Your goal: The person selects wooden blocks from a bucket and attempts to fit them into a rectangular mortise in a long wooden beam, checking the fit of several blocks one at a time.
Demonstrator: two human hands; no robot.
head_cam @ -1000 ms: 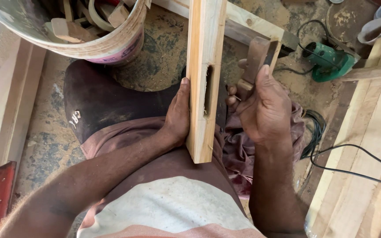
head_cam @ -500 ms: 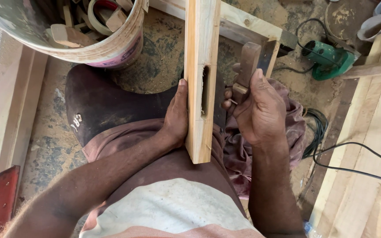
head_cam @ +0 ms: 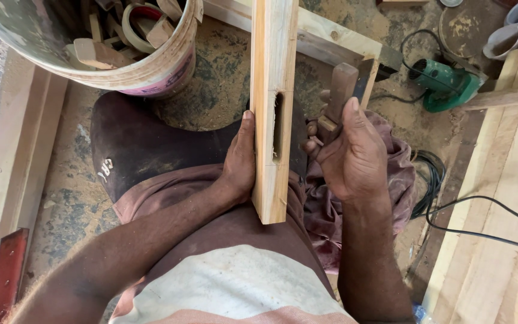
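View from above my lap as I sit on the sawdust-covered floor (head_cam: 223,90). My left hand (head_cam: 240,162) steadies a long wooden board (head_cam: 273,108), which lies across my thigh and runs up out of the top of the frame; its near end sits just over my lap. The palm presses flat against the board's left side, thumb lying along the edge, fingers hidden behind the wood, so it clasps rather than clenches.

A long narrow slot (head_cam: 278,127) is already cut into the board's upper face; its walls look dark and fairly deep, and I judge the cutting largely done, with cleaning or squaring of the slot possibly left. How deep it goes cannot be told.

My right hand (head_cam: 355,153) is closed around a wooden-handled tool (head_cam: 342,90), probably a chisel or mallet, held just right of the board and beside the slot, not touching the wood. The wrist is straight, forearm coming up from the lower right.

Surroundings: a plastic bucket (head_cam: 151,72) of offcuts at upper left, a green power tool (head_cam: 445,81) with a black cable (head_cam: 481,204) at upper right, and stacked planks (head_cam: 511,180) along the right edge.
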